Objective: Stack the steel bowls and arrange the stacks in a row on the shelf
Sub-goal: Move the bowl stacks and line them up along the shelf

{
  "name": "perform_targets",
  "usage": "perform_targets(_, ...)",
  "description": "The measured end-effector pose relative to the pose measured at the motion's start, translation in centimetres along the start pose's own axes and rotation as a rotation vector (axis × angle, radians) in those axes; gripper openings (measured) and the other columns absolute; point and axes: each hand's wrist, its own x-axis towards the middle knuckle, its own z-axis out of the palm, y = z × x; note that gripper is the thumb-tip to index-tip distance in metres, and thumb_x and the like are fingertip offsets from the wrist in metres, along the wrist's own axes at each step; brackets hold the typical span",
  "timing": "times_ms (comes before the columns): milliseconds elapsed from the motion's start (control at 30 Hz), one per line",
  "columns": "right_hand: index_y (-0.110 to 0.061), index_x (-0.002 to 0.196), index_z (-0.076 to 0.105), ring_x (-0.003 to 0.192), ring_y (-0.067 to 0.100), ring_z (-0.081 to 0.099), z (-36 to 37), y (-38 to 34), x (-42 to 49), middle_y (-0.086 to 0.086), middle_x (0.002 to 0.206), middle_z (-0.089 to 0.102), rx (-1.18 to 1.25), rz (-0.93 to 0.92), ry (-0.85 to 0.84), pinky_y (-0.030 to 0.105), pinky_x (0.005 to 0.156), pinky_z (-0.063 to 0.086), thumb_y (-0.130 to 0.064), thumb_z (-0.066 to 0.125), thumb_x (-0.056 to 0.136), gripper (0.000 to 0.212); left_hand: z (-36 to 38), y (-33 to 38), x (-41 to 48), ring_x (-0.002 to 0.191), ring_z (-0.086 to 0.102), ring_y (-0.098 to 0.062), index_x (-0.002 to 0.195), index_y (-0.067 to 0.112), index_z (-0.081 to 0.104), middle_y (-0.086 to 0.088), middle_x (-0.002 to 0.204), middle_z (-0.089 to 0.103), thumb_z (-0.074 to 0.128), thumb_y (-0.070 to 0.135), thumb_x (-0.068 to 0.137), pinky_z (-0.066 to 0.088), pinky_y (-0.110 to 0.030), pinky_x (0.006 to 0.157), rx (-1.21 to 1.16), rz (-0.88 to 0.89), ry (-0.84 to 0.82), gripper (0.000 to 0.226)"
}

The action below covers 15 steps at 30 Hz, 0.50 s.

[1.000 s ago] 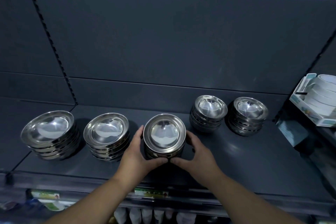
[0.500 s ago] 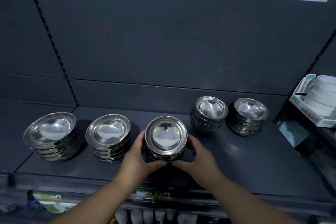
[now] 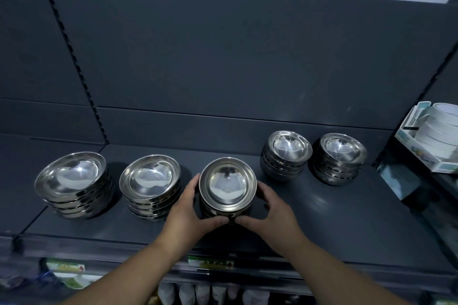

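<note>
Several stacks of steel bowls stand on the dark shelf [image 3: 347,225]. The middle stack [image 3: 227,187] sits between my two hands. My left hand [image 3: 188,208] curls round its left side and my right hand [image 3: 272,210] round its right side, thumbs nearly meeting at the front of the stack. Two wider stacks stand to the left: the far-left stack [image 3: 71,183] and the second stack [image 3: 151,184]. Two smaller stacks stand further back on the right: one stack [image 3: 286,155] and the far-right stack [image 3: 339,157].
A slotted upright [image 3: 74,57] runs up the dark back panel at the left. At the right edge a box of white round items [image 3: 431,138] sits on a neighbouring shelf. Price labels [image 3: 210,264] and goods show below the shelf's front edge.
The middle stack and both hands have shifted slightly backward on the shelf; both hands keep their hold. The other stacks have not moved.
</note>
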Motion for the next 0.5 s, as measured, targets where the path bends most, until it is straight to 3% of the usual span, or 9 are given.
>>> perform_targets(167,-0.039,0.137,0.043,0.122,-0.001,0.049,-0.2,-0.2,-0.1,-0.019,0.129,0.056,0.003,-0.011,-0.003,0.016,0.101,0.037,-0.040,0.089,0.058,0.091,-0.4,0.6,0.0,0.132,0.039,-0.001,0.148,0.034,0.021,0.014,0.142,0.045,0.091,0.033,0.055,0.032,-0.028,0.113,-0.004,0.008,-0.017,0.117)
perform_targets(300,-0.043,0.135,0.044,0.123,-0.006,0.047,-0.5,-0.5,-0.1,-0.026,0.130,0.055,0.021,-0.018,-0.006,0.019,0.104,0.038,-0.044,0.091,0.052,0.095,-0.7,1.0,0.0,0.135,0.035,-0.003,0.148,0.038,0.018,0.017,0.147,0.038,0.090,0.037,0.056,0.031,-0.033,0.115,-0.025,0.028,-0.031,0.116)
perform_targets(500,-0.053,0.125,0.040,0.113,-0.029,0.040,-0.9,-1.0,-0.2,-0.041,0.119,0.049,0.026,-0.033,-0.010,-0.004,0.091,0.031,-0.035,0.093,0.054,0.089,-0.8,1.3,0.3,0.134,0.037,-0.002,0.146,0.041,0.024,0.016,0.146,0.041,0.090,0.038,0.056,0.033,-0.034,0.114,-0.003,0.019,-0.015,0.112)
